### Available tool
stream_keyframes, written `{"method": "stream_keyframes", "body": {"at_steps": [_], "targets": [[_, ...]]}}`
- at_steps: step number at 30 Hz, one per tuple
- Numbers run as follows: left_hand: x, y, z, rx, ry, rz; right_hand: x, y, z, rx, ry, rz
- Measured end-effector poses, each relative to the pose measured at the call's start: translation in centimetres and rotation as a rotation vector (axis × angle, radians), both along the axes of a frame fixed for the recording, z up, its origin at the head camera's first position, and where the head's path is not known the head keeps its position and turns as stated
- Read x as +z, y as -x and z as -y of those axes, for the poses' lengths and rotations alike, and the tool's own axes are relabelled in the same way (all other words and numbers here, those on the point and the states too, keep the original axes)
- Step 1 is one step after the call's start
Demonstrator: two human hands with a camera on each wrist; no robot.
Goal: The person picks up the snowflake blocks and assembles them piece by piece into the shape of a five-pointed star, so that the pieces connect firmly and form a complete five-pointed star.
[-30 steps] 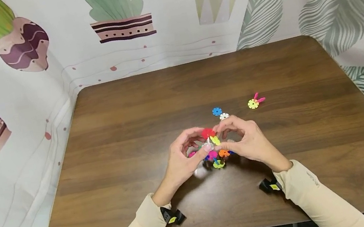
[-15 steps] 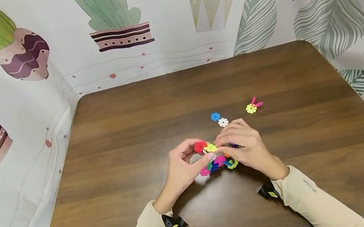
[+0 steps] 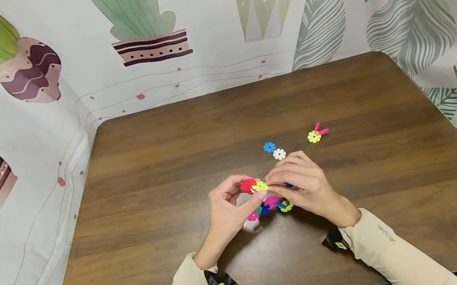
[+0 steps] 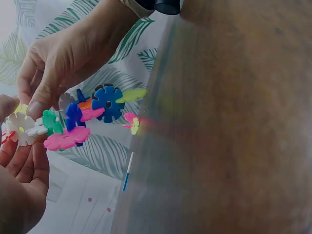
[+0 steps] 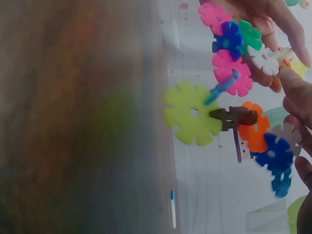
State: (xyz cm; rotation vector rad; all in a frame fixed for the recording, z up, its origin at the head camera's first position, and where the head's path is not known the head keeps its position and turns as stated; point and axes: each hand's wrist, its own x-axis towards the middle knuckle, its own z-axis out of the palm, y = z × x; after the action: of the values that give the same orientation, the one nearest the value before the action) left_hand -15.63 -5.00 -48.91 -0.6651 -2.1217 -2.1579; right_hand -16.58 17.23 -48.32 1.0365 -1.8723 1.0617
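Both hands hold one linked build of notched plastic snowflake discs above the table. My left hand [image 3: 228,211] grips its upper end, by a red disc [image 3: 247,186] and a white disc [image 4: 20,127]. My right hand [image 3: 307,184] pinches a yellow disc [image 3: 259,186] beside the red one, thumb against fingers. Below hang pink [image 4: 67,139], green [image 5: 250,34] and dark blue [image 5: 227,41] discs. The right wrist view also shows a yellow-green disc [image 5: 187,112], a brown one [image 5: 235,117] and an orange one [image 5: 254,129] in the build. Fingers hide part of the upper joints.
On the wooden table [image 3: 155,145], beyond the hands, a loose blue disc [image 3: 269,147] lies beside a white disc [image 3: 279,154]. Farther right sits a yellow disc [image 3: 314,136] with two pink pieces joined to it. A patterned cloth hangs behind the table's far edge.
The right fingers have come together onto the yellow disc. The build has turned, its red and yellow discs shifting left and slightly down in the head view, which has itself tilted.
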Motion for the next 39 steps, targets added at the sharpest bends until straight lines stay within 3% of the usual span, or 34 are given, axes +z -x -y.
{"method": "stream_keyframes", "body": {"at_steps": [3,9,13,16,19,22,25,28,39], "targets": [[-0.1,0.3,0.3,-0.005,-0.039,-0.026,-0.1,0.2,-0.5,-0.015,0.057,0.115],[-0.2,0.7,0.9,-0.008,-0.098,-0.029,-1.0,1.2,-2.4,-0.097,0.23,0.496],[-0.2,1.1,1.2,-0.014,-0.142,-0.025,-2.1,2.5,-3.4,-0.175,0.32,0.68],[-0.1,1.1,1.5,-0.015,-0.189,-0.016,-3.3,3.6,-3.8,-0.222,0.327,0.803],[0.0,1.0,1.9,-0.019,-0.229,-0.01,-4.2,4.4,-3.9,-0.288,0.256,0.899],[0.1,1.1,2.0,-0.022,-0.251,-0.015,-4.5,5.0,-3.8,-0.382,0.118,0.93],[0.1,1.2,2.0,-0.021,-0.265,-0.016,-4.3,5.2,-3.3,-0.462,-0.03,0.884],[0.2,1.2,2.1,-0.017,-0.264,-0.008,-4.2,5.4,-2.8,-0.483,-0.122,0.826],[0.1,1.2,1.9,-0.003,-0.241,0.025,-3.8,4.8,-2.8,-0.438,-0.081,0.854]]}}
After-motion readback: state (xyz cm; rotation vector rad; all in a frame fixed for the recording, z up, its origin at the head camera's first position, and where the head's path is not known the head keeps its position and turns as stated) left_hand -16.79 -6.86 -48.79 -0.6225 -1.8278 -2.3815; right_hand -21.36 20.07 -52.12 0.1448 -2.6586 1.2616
